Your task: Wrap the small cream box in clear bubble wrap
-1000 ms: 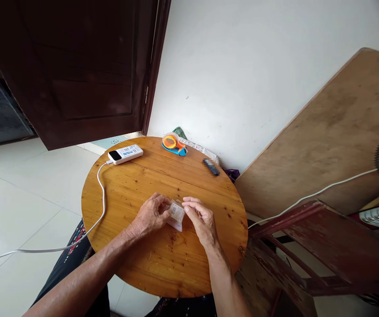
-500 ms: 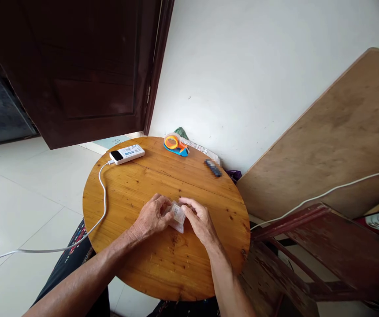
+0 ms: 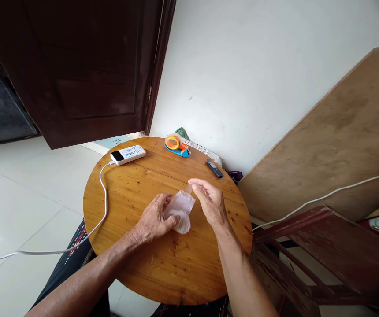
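Note:
A small clear plastic packet (image 3: 182,201) with a pale rounded lower part is over the middle of the round wooden table (image 3: 136,180). My left hand (image 3: 158,216) grips its left side, thumb across the lower part and fingers behind. At the packet's upper right, my right hand (image 3: 208,198) pinches a thin translucent strip (image 3: 189,188) between thumb and forefinger. What lies inside the packet is too blurred to tell.
A white device (image 3: 128,155) with a cable lies at the table's back left. An orange and blue tape dispenser (image 3: 176,145) and a dark remote-like object (image 3: 214,169) are at the back. A red wooden chair (image 3: 328,246) stands right.
My right hand has moved up and to the right, drawing the strip up from the packet. The packet's top has risen and spread open between my hands.

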Demonstrator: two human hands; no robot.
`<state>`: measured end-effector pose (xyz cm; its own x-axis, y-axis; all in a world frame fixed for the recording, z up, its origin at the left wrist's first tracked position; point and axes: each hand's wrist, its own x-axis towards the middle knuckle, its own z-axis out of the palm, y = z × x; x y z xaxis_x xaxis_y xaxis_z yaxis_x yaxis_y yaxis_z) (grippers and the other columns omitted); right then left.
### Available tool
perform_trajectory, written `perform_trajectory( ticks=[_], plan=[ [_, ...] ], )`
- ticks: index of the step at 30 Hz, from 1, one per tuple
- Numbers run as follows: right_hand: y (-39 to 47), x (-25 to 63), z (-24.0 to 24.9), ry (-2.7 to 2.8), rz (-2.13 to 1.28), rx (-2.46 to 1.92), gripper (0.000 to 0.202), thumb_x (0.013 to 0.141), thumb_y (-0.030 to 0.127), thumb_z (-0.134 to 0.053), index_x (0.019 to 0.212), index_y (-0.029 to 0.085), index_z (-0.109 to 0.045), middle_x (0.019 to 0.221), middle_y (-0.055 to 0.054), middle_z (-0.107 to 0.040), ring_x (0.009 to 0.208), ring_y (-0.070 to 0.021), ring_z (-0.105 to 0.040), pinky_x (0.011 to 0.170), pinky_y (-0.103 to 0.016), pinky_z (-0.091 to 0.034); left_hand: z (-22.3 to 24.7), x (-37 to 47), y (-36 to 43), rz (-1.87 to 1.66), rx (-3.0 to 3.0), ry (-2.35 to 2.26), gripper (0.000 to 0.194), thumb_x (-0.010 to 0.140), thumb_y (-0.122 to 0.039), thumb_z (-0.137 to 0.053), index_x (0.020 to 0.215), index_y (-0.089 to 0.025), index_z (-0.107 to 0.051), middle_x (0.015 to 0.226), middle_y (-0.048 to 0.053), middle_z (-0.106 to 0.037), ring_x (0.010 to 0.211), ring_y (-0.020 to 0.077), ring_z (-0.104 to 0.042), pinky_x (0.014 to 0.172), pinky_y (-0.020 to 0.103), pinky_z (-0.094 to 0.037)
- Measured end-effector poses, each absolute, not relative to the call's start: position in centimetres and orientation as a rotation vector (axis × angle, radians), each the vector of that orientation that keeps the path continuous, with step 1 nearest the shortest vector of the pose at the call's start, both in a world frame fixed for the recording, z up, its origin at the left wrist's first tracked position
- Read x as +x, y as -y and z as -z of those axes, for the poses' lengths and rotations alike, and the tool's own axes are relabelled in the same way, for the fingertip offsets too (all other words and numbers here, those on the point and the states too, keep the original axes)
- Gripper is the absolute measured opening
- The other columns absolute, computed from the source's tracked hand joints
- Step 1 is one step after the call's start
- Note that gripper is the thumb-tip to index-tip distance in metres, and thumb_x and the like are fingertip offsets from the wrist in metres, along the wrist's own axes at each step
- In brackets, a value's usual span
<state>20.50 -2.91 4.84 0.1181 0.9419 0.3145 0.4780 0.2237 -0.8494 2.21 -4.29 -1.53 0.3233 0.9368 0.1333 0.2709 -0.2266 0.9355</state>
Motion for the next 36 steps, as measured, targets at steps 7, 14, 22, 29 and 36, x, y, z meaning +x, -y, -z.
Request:
perform_trajectory(
  ticks=[7,14,22,29,36],
  plan=[
    [2.3,20.4,-8.2,1.522,-0.489,-1.338,0.028,0.085,0.042,-0.062,0.098,0.019,-0.073,0.104,-0.007,-0.075,0.096,-0.0227,-0.067,0.086,-0.035,-0.052,1.9,2.1,3.9,-0.934,1.501,-0.926,0.057,0.078,-0.038,-0.064,0.129,-0.017,-0.049,0.111,0.011,-0.065,0.099,0.0246,-0.062,0.085,0.038,-0.05],
    [0.8,21.4,-6.7,1.438,-0.634,-1.33,0.035,0.08,0.048,-0.065,0.098,0.018,-0.073,0.104,-0.008,-0.075,0.099,-0.0241,-0.067,0.085,-0.038,-0.053,2.2,2.2,3.9,-0.897,1.526,-0.916,0.056,0.085,-0.043,-0.058,0.133,-0.017,-0.046,0.085,0.002,-0.062,0.075,0.0172,-0.058,0.067,0.029,-0.045],
    [1.9,23.4,-2.6,1.363,-0.62,-1.492,0.048,0.076,0.047,-0.069,0.116,0.02,-0.066,0.127,-0.014,-0.066,0.118,-0.0296,-0.061,0.093,-0.044,-0.051,2.6,2.4,3.8,-0.966,1.387,-0.839,0.036,0.08,-0.036,-0.059,0.112,-0.02,-0.053,0.088,0.001,-0.06,0.073,0.0133,-0.054,0.064,0.024,-0.043],
    [6.6,20.8,-1.3,1.551,-0.526,-1.612,0.031,0.081,0.044,-0.063,0.1,0.02,-0.068,0.087,-0.007,-0.072,0.076,-0.0204,-0.066,0.067,-0.031,-0.052,2.2,2.3,3.6,-0.88,1.303,-0.941,0.043,0.071,-0.036,-0.057,0.108,-0.014,-0.061,0.075,0.0,-0.058,0.061,0.0122,-0.048,0.057,0.024,-0.037],
    [7.4,19.7,-1.5,1.768,-0.346,-1.809,0.018,0.083,0.03,-0.052,0.071,0.024,-0.065,0.067,-0.002,-0.068,0.06,-0.018,-0.06,0.056,-0.027,-0.041,0.5,2.0,3.7,-0.948,1.136,-0.884,0.044,0.064,-0.04,-0.063,0.099,-0.013,-0.065,0.086,0.005,-0.068,0.072,0.0164,-0.058,0.069,0.028,-0.045]
  ],
)
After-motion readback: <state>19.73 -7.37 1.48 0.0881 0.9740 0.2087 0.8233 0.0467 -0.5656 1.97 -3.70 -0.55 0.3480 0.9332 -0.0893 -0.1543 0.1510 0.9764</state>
